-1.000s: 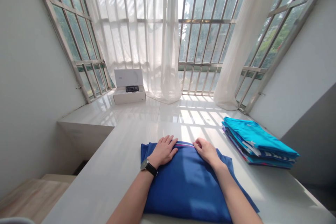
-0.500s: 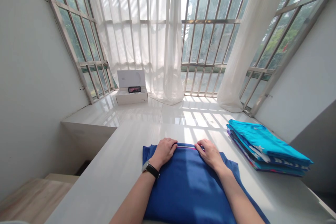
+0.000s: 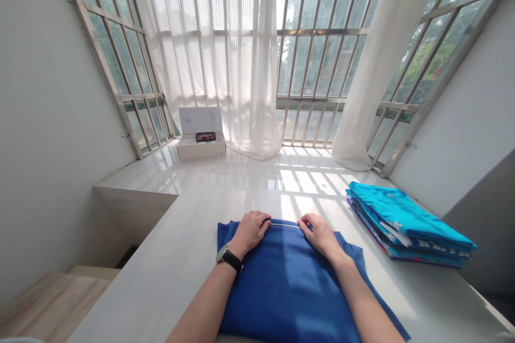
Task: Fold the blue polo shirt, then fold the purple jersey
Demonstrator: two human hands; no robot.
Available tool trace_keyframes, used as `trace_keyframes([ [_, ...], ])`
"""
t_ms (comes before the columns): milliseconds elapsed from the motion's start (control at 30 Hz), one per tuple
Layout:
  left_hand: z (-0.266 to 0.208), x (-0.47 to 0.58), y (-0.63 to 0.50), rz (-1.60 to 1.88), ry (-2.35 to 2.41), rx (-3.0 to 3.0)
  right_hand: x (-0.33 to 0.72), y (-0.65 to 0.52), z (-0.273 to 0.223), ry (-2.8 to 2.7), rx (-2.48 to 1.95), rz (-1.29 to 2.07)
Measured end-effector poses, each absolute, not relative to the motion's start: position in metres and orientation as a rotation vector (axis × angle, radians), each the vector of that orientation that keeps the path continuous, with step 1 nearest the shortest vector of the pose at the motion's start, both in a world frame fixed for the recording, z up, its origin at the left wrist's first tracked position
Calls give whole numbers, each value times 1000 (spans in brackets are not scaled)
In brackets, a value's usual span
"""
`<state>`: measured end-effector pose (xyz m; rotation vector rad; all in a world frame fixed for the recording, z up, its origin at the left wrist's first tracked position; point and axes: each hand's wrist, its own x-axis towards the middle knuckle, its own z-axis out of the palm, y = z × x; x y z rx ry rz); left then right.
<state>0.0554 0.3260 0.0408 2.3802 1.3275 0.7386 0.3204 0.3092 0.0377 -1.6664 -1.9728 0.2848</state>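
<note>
A blue shirt (image 3: 293, 284) lies on the white surface with its far edge between my hands, where a thin pale stripe shows. My left hand (image 3: 252, 230), below a wrist with a black-strapped watch (image 3: 230, 260), grips that edge on the left with curled fingers. On the right, my right hand (image 3: 317, 231) pinches the same edge between thumb and fingers. Fabric corners stick out beyond both wrists. The shirt's near end runs to the bottom of the view.
A folded stack of clothes (image 3: 406, 225), bright blue on top, sits to the right. At the back left stands an open white box (image 3: 201, 150) with a phone (image 3: 205, 137) propped in it. White curtains (image 3: 257, 64) hang before barred windows. The white surface (image 3: 161, 257) drops off at left.
Both hands keep nearly the same place on the shirt's far edge. The pink line that showed along that edge is now out of sight, leaving the pale stripe.
</note>
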Motion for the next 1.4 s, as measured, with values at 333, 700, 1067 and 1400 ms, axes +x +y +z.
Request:
trace_keyframes([
  [333, 40, 55, 325, 742, 1323, 2397, 322, 309, 35, -1970, -1699, 324],
  [700, 39, 56, 325, 726, 1353, 2419, 322, 310, 35, -1967, -1699, 335],
  [1067, 39, 56, 325, 739, 1348, 2407, 322, 310, 35, -1961, -1709, 323],
  [1400, 40, 55, 325, 739, 1343, 2408, 321, 309, 36, -1969, -1720, 332],
])
